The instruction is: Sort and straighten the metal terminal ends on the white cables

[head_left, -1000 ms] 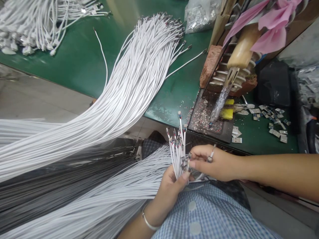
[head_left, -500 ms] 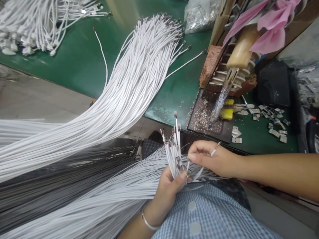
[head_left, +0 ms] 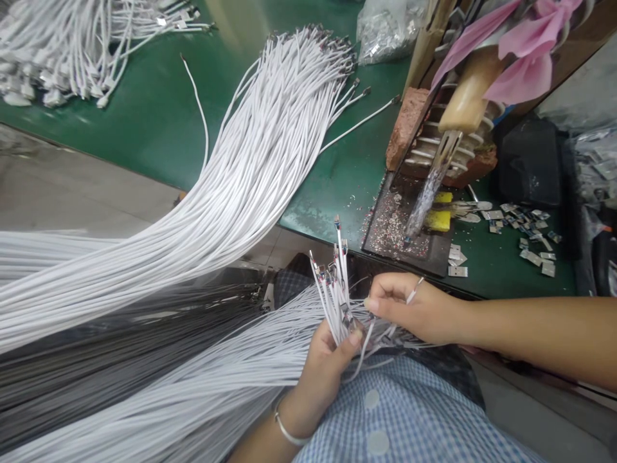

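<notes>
My left hand (head_left: 332,360) is closed round a bunch of white cables (head_left: 332,299) above my lap, their small metal connector ends pointing up. Just right of the bunch, my right hand (head_left: 409,305) pinches one white cable (head_left: 367,337) near its end between thumb and forefinger. Another cable end (head_left: 413,292) sticks out between the fingers of that hand. Below both hands, a long bundle of white cables (head_left: 231,366) stretches away to the lower left.
On the green table (head_left: 144,128) lies a thick bundle of white cables (head_left: 284,116). A soldering iron with a wooden handle (head_left: 465,96) hangs over a dark tray (head_left: 385,225) of debris, beside a brick (head_left: 405,125). Loose metal connectors (head_left: 530,225) lie at right; dark cables (head_left: 120,360) hang at left.
My right hand has drawn the pinched cable slightly right, away from the bunch, and its white length now curves out. My left hand has stayed nearly in place.
</notes>
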Available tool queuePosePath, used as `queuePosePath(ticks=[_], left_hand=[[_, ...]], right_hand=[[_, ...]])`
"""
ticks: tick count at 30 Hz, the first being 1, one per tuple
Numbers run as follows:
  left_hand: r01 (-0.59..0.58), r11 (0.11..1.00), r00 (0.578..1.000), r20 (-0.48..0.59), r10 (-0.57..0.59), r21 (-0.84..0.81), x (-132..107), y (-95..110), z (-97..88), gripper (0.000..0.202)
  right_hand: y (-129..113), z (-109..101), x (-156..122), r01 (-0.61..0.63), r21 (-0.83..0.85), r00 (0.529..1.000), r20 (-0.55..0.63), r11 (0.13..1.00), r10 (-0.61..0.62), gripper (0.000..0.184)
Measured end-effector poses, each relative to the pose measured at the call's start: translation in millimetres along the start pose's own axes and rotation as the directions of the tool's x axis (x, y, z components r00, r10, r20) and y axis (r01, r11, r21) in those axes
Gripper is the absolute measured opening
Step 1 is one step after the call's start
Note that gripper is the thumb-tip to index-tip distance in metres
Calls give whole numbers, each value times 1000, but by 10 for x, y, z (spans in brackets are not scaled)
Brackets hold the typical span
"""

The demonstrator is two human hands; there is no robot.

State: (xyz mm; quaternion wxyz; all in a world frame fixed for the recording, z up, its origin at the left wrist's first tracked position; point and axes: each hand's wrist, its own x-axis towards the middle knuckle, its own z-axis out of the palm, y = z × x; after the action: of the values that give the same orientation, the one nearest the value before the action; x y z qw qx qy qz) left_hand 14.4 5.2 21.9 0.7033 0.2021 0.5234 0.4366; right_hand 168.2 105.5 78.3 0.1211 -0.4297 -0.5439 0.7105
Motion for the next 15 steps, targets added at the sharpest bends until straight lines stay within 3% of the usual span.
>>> queuePosePath(ticks=[4,8,15], left_hand=[[-39,999,999,-24,40,27,10,-22,-1,30],[-71,997,997,-21,71,17,24,-3,32,28],[-25,999,998,55,23,39,13,47,52,30]], right_hand=[[2,-5,3,30,-59,999,12,998,-29,35],[36,-1,1,37,-52,993,116,998,-31,39],[99,15,-9,3,-190,992,121,982,20,23]])
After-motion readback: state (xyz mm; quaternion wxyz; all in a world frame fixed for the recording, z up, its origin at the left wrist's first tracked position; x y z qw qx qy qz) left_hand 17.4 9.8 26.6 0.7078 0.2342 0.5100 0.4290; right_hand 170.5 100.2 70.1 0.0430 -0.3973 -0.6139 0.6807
